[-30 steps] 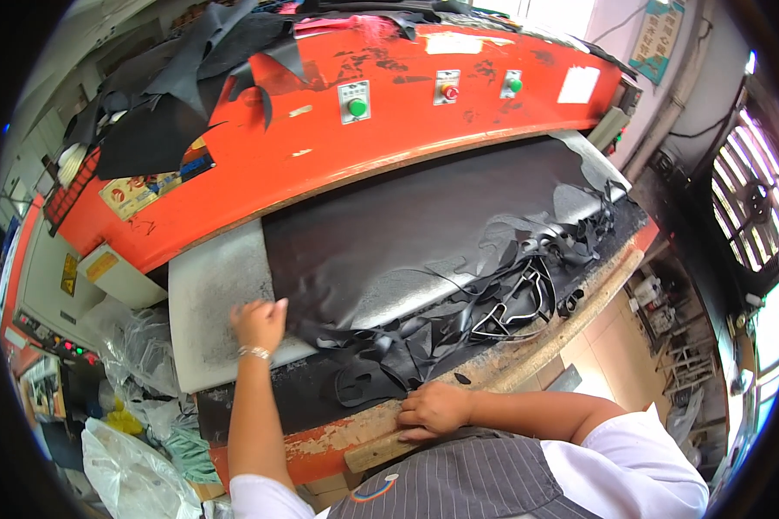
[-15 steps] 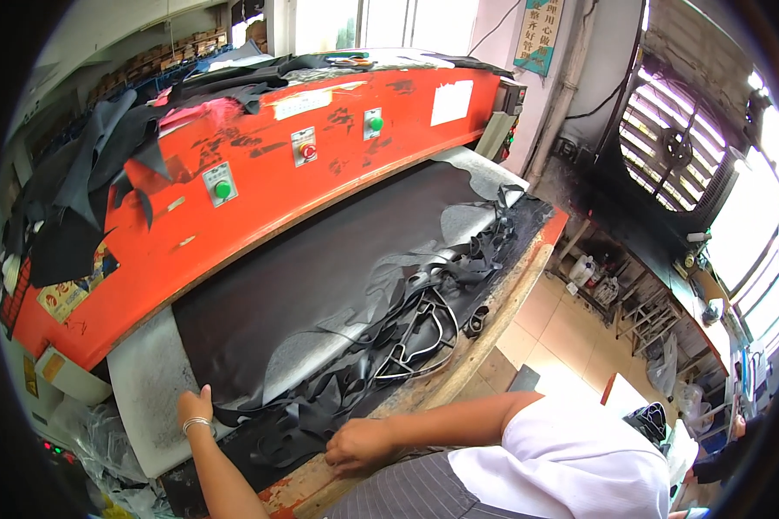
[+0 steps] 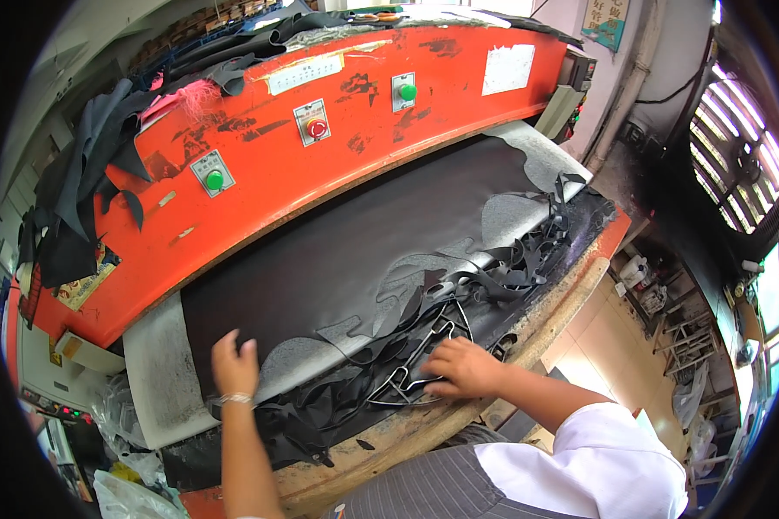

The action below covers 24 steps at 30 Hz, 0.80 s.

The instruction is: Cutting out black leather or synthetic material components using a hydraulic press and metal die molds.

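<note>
My left hand (image 3: 235,367) hovers over the near left part of a large black leather sheet (image 3: 337,233), thumb and fingers apart and holding nothing. The sheet lies on a pale, worn cutting board (image 3: 160,372), with curved pieces cut out along its near edge. My right hand (image 3: 466,368) is at the near right side of a metal cutting die (image 3: 398,377), an outline frame of thin strip. Its fingers bend down over the die's rim, and the fingertips are partly hidden. Under and around the die lie tangled black leather offcuts (image 3: 320,402).
Behind the board stands a red press beam (image 3: 260,182) with green and red push buttons (image 3: 318,129). More leather scraps (image 3: 86,164) hang over its left end. A wooden ledge (image 3: 389,437) runs along the near edge. A plastic bag (image 3: 130,497) lies at lower left.
My left hand has lifted off the sheet's near left corner and moved right. My right hand has gone from the wooden ledge up to the cutting die. The view has shifted.
</note>
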Available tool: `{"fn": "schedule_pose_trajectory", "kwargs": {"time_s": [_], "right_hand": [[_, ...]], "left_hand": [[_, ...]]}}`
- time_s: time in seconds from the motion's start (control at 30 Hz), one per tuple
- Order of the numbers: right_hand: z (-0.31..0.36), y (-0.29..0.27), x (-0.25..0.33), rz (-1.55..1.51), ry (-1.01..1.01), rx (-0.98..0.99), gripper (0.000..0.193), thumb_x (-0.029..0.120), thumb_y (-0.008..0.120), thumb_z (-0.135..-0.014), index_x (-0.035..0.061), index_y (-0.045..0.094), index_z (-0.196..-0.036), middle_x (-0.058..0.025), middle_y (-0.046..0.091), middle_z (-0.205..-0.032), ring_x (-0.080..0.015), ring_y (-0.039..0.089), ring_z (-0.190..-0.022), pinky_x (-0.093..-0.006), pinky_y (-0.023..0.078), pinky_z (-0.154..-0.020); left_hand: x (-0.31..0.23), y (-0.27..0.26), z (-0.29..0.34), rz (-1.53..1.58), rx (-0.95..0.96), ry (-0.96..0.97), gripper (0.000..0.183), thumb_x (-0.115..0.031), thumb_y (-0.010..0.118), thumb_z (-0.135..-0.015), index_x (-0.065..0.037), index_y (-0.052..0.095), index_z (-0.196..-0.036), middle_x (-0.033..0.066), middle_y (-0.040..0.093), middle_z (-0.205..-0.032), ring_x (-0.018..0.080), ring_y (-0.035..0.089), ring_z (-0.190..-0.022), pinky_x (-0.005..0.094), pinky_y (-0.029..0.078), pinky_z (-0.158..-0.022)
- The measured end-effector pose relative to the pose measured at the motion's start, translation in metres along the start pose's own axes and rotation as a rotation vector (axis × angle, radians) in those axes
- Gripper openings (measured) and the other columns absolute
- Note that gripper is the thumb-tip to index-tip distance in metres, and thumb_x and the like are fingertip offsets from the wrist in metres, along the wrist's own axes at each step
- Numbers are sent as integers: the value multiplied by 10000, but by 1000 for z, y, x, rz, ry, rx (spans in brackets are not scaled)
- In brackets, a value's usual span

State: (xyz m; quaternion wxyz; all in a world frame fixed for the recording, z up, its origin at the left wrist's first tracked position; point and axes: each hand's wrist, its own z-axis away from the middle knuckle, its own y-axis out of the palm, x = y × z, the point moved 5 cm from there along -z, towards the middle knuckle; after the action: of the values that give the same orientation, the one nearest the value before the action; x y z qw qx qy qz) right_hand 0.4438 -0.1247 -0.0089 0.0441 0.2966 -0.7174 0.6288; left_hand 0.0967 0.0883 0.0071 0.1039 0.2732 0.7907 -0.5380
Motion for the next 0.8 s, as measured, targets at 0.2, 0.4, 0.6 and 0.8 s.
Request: {"fn": "schedule_pose_trajectory", "kwargs": {"time_s": [0.2, 0.4, 0.6, 0.8], "right_hand": [[-3, 30, 17, 89, -100, 386, 607, 495, 605, -834, 98, 515, -1284, -92, 590, -1103, -248, 544, -1082, -384, 445, -877], [3, 30, 25, 18, -111, 257, 559, 482, 628, -820, 136, 549, -1253, -38, 585, -991, -205, 561, -969, -340, 450, -786], [16, 21, 21, -40, -148, 316, 578, 441, 659, -806, 128, 540, -1277, -44, 608, -1070, -219, 568, -1025, -368, 436, -873], [35, -13, -1, 185, -121, 356, 673, 452, 723, -732, 101, 541, -1276, -47, 617, -1075, -212, 574, -1037, -434, 364, -1037]], "left_hand": [[-215, 169, -10, 238, 353, 475, 479, -320, 610, -877, -22, 551, -1248, 205, 525, -1324, 364, 496, -1223, 428, 403, -1029], [-325, 277, -34, 189, 585, 515, 537, -451, 400, -982, -105, 457, -1388, 143, 381, -1488, 311, 310, -1399, 454, 236, -1148], [-241, 248, -108, -173, 406, 338, 532, -483, 381, -978, -186, 432, -1416, 93, 332, -1526, 293, 249, -1430, 478, 218, -1152], [-8, 100, -88, -470, 293, -224, 589, -515, 392, -949, -178, 409, -1433, 104, 354, -1511, 320, 314, -1392, 511, 279, -1104]]}}
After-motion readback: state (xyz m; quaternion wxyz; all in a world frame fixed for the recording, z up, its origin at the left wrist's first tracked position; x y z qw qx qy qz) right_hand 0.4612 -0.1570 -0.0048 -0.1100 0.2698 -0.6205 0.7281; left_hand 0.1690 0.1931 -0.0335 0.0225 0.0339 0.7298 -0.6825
